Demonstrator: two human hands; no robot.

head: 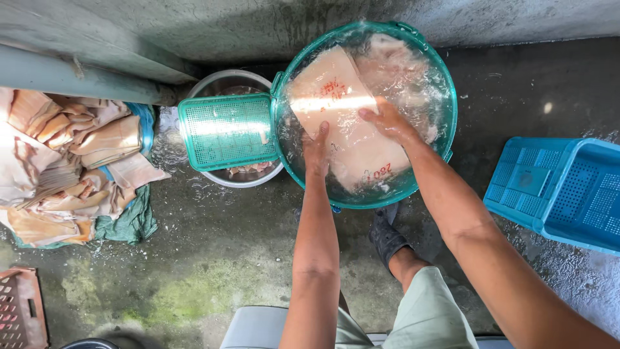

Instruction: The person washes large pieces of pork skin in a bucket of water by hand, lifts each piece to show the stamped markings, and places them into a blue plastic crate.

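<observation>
A green plastic basin [443, 84] full of water stands on the wet concrete floor. In it lies a large pale slab of raw meat [342, 123] with red stamp marks, and more pale pieces show behind it. My left hand [316, 150] presses flat on the slab's near left edge, partly under water. My right hand [386, 121] rests with fingers spread on the slab's middle right. Neither hand grips it.
A green perforated tray [226, 131] lies across a metal bowl [227, 80] left of the basin. More pale slabs [71, 168] are piled on green cloth at far left. A blue crate [565, 190] sits at right. A brown crate [22, 307] is at bottom left.
</observation>
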